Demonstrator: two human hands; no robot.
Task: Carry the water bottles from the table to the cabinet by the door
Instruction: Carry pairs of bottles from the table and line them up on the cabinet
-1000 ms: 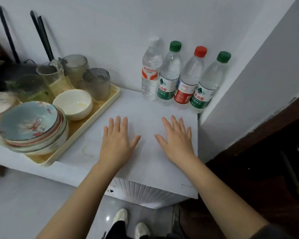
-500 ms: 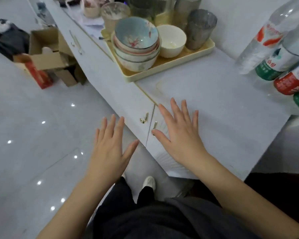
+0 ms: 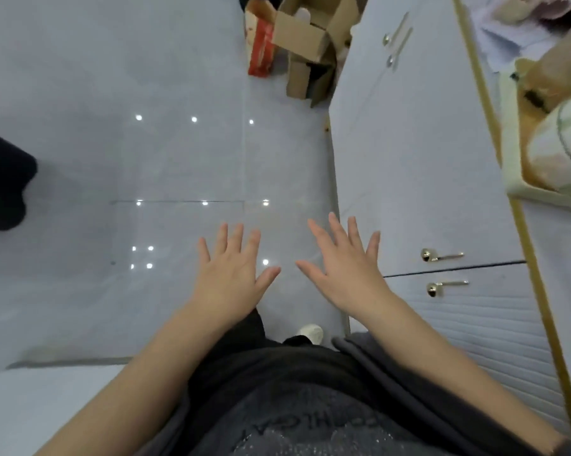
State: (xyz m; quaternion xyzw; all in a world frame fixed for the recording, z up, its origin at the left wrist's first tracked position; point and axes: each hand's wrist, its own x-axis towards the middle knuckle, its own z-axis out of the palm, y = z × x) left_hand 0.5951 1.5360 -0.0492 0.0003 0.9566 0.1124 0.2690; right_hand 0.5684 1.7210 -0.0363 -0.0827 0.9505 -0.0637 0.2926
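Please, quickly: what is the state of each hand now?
Left hand: open, fingers spread, holding nothing.
Right hand: open, fingers spread, holding nothing.

Left hand (image 3: 229,274) and right hand (image 3: 345,268) spread empty above floor (image 3: 145,159).

Cool, even indoor light fills my head view; ceiling lamps glare as small white dots on the glossy floor (image 3: 119,93). Wide-angle distortion bends the cabinet (image 3: 419,166) edge, and the tray (image 3: 521,189) at far right smears into blur. Shadows stay soft.
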